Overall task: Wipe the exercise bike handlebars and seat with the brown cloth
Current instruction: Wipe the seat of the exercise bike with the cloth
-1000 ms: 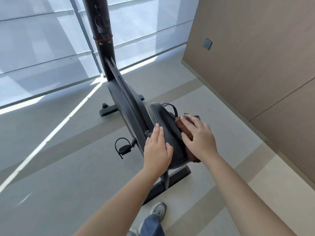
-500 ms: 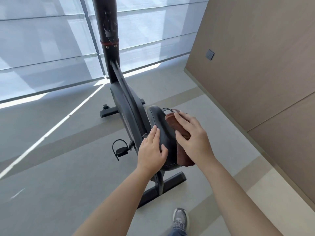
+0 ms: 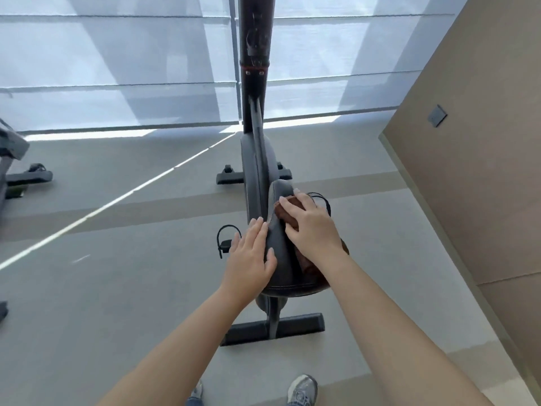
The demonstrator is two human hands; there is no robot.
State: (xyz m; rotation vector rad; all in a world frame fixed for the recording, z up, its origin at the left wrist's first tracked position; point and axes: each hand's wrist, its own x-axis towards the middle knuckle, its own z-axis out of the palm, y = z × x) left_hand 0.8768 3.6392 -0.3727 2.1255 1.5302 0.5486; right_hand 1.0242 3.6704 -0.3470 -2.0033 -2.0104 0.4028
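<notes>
The black exercise bike (image 3: 254, 171) stands in front of me, its black padded seat (image 3: 281, 244) facing up at centre. My right hand (image 3: 311, 225) presses the brown cloth (image 3: 288, 210) flat against the seat's right side; more cloth hangs below the wrist. My left hand (image 3: 253, 256) lies flat on the seat's left side with its fingers spread, thumb over the top. The dark handlebar post (image 3: 254, 54) rises out of the top of the frame, so the handlebars are hidden.
A beige wall (image 3: 474, 171) with a grey switch plate (image 3: 437, 115) runs close on the right. Part of another machine (image 3: 17, 171) sits at the far left. Window blinds (image 3: 117, 68) fill the back. My shoes (image 3: 301, 389) stand behind the bike's rear foot (image 3: 275, 328).
My right hand has slid the cloth forward along the seat's right side. The view has swung so the bike now stands straight ahead. My left hand stays on the seat.
</notes>
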